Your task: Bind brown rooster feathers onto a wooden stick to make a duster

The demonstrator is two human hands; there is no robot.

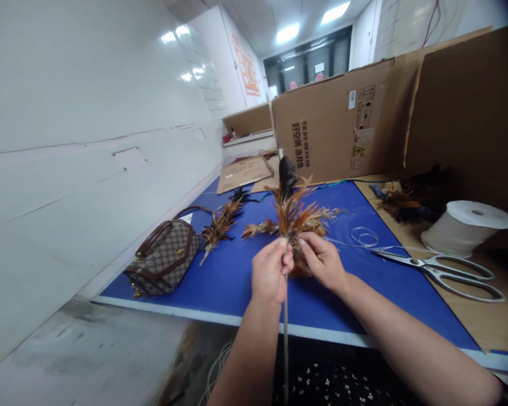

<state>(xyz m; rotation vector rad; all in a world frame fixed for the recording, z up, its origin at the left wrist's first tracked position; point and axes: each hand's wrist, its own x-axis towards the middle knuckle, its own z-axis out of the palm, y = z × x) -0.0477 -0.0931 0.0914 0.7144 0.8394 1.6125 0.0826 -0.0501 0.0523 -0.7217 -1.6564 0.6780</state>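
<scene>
A thin stick (285,332) stands upright in front of me, with brown and orange feathers (294,211) bound round its upper part and a dark feather tip (287,172) on top. My left hand (271,270) is closed round the stick just below the feathers. My right hand (322,259) pinches the base of the feather bunch from the right, fingers pressed together on it. Both hands hover over the blue board (237,276).
A patterned brown handbag (163,259) lies at the board's left end. Loose feather bunches (220,225) lie beside it. Steel scissors (444,270), a spool of white cord (465,228) and more feathers (402,200) sit right. Cardboard boxes (334,129) stand behind.
</scene>
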